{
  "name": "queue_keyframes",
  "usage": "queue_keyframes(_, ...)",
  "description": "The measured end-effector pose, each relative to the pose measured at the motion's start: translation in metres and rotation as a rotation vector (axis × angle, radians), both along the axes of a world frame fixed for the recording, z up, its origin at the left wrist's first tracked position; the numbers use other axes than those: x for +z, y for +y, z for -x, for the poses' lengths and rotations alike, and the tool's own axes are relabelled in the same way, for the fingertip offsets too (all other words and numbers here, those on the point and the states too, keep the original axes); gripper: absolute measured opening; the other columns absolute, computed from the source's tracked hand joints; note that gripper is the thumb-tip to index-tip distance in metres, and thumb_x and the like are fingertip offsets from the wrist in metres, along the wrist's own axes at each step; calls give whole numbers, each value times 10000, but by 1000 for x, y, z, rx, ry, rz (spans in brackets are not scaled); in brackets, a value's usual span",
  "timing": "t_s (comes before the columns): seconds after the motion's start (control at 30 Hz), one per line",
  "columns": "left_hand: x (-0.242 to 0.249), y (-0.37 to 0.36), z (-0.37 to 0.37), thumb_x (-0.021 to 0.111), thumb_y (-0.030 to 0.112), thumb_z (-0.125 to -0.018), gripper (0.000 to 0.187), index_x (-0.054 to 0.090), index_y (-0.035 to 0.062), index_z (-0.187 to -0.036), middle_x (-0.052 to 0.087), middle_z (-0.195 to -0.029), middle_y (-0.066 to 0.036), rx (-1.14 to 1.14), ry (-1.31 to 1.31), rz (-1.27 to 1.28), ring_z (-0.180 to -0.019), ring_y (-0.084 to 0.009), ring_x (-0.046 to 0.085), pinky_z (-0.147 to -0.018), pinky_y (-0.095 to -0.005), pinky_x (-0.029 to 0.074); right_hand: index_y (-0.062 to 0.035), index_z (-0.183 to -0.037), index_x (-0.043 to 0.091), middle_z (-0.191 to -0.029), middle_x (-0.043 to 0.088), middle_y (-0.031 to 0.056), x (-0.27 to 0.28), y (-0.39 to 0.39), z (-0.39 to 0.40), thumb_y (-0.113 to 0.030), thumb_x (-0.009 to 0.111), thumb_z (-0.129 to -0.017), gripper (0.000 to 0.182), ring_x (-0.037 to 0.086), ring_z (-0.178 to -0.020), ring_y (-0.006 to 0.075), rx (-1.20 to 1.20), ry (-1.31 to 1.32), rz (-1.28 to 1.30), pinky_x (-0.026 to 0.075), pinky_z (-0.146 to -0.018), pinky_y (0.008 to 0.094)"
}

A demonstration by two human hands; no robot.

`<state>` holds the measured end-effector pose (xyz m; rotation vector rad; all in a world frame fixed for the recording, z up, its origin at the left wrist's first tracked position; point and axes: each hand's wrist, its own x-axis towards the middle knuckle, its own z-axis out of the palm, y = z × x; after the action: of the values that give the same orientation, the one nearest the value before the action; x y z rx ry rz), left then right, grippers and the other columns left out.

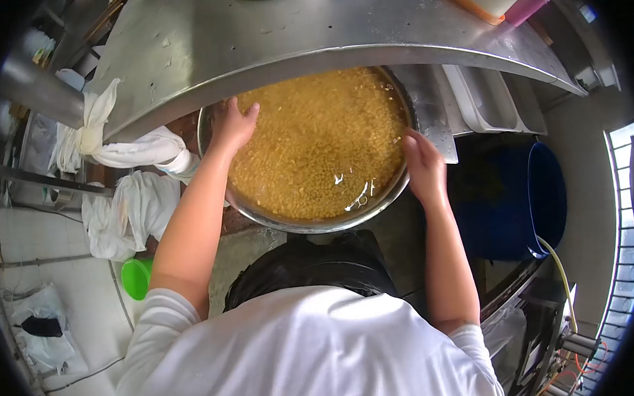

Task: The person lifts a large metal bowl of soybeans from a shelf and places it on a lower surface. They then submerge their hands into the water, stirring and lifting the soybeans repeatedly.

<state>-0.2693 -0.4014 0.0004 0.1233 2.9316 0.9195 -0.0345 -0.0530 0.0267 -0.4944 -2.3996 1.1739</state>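
Note:
A wide, round metal basin [311, 228] is in front of my body, its far side hidden under the edge of a steel table. Small yellow beans or grains [314, 144] fill it, lying under water that glints near the front rim. My left hand [234, 125] is at the basin's left rim, with the thumb pointing up and inward and the other fingers partly hidden. On the opposite side, my right hand [424, 165] is closed round the right rim, its fingertips at the edge.
The steel table [287, 31] overhangs the basin. White cloths [135, 211] hang at the left, above a green bucket [136, 278]. To the right stand a blue barrel [511, 202] with a hose [561, 278] and a white tray [480, 100].

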Motion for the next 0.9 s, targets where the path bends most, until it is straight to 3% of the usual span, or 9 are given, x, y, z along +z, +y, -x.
queue_keyframes(0.07,-11,12,23,629,522,-1041,792,434,-7,-1598,419,-1637,-323,10,-5,100,-1546,-407,391,-1244,-436,351,43,-1462,587,-1455,622,287,-3,-5,38,-327,668,-1041,567,627,-1331,418,96,-138,-106,502,-1105,430)
queue_keyframes(0.17,-27,20,45,596,506,-1059,763,421,18,-1619,383,-1683,-277,37,-9,-98,-1592,-376,322,-1263,-414,320,55,-1534,501,-1495,575,324,-56,2,87,-440,669,-1017,736,582,-1377,455,50,-233,-288,457,-1164,453)
queue_keyframes(0.23,-19,27,50,575,472,-1073,714,432,37,-1620,372,-1716,-204,-22,-248,-349,-1593,-332,332,-1252,-393,329,55,-1584,430,-1511,544,356,-43,-14,106,-546,662,-989,877,529,-1428,472,63,-399,7,410,-1211,459)
queue_keyframes(0.27,-18,28,55,575,471,-1072,707,438,39,-1616,380,-1709,-202,-30,-325,-429,-1586,-331,341,-1249,-396,335,54,-1570,461,-1532,522,362,-32,-21,114,-606,638,-987,898,489,-1467,468,-6,-590,-7,394,-1216,464)
queue_keyframes(0.4,-39,30,71,573,465,-1071,681,463,49,-1599,414,-1681,-196,49,-406,-530,-1560,-326,374,-1236,-408,356,45,-1550,504,-1549,509,360,-57,-6,134,-692,583,-991,929,465,-1493,454,2,-653,164,384,-1216,476)
queue_keyframes(0.57,-55,25,74,572,457,-1070,649,493,61,-1578,456,-1646,-187,100,-556,-589,-1526,-319,417,-1219,-422,382,4,-1622,426,-1659,448,219,-98,21,152,-791,558,-971,1036,429,-1531,335,102,-742,460,317,-1257,435)
queue_keyframes(0.7,-61,22,69,570,450,-1069,624,518,71,-1561,489,-1618,-181,109,-633,-601,-1500,-314,451,-1206,-434,402,18,-1536,554,-1588,512,291,-102,16,152,-911,482,-905,1125,415,-1538,403,127,-657,315,296,-1267,459)
queue_keyframes(0.77,-64,20,66,570,447,-1068,612,530,76,-1553,506,-1604,-178,114,-651,-611,-1487,-311,468,-1199,-440,413,-4,-1591,491,-1656,429,273,-132,29,166,-937,428,-902,1162,342,-1579,396,328,-647,373,236,-1293,470)
queue_keyframes(0.9,-63,27,57,569,441,-1067,588,555,86,-1536,540,-1576,-171,115,-674,-612,-1460,-306,501,-1186,-452,434,-29,-1651,397,-1722,324,244,-119,-2,156,-957,397,-894,1198,262,-1616,370,214,-619,672,186,-1306,491)
